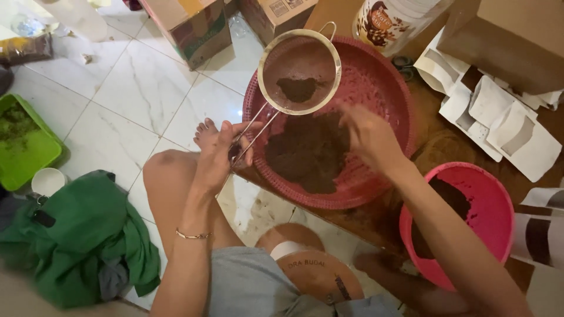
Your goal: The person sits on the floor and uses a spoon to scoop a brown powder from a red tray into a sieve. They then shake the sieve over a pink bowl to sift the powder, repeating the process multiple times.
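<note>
My left hand [220,155] grips the wire handle of a round metal sieve [299,73], holding it over a wide red basin [385,88]. A small clump of dark brown powder lies in the sieve mesh. A larger heap of brown powder [311,152] sits on the basin's floor under it. My right hand [367,135] hovers above that heap just right of the sieve, fingers loosely spread and blurred, holding nothing visible. My bare knee and foot lie beside the basin's left rim.
A pink bucket [487,217] with brown powder stands at the right. White pouches [505,117] lie scattered behind it. Cardboard boxes [194,26] and a printed jar [390,20] stand at the back. A green tray [23,144], white cup [48,181] and green cloth [82,235] lie left.
</note>
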